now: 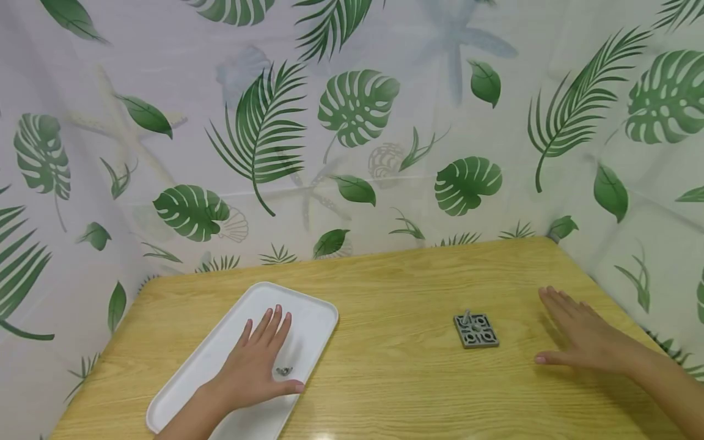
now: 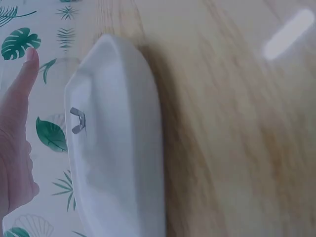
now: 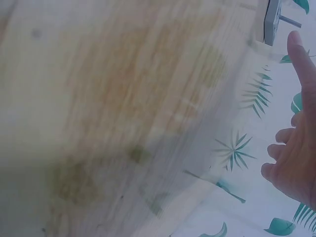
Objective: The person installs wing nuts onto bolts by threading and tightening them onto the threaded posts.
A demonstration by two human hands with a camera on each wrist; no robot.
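Note:
My left hand (image 1: 254, 365), fingers straight and thumb spread, hovers over a white tray (image 1: 192, 373). A metal wing nut (image 1: 284, 371) lies in that tray, beside the hand's thumb side in the head view; its two wings show in the left wrist view (image 2: 78, 120). Over the table's right side is my right hand (image 1: 585, 336), its fingers extended and nothing in them. To the left of it sits a square grey plate (image 1: 476, 331) with cut-out patterns. A thin grey pin (image 1: 467, 316) stands up from the plate near its back left corner.
The wood-grain table (image 1: 385, 366) fills the lower part of the head view. A white cloth (image 1: 352, 201) printed with green leaves hangs behind it and along both sides. Bare wood lies between the tray and the plate.

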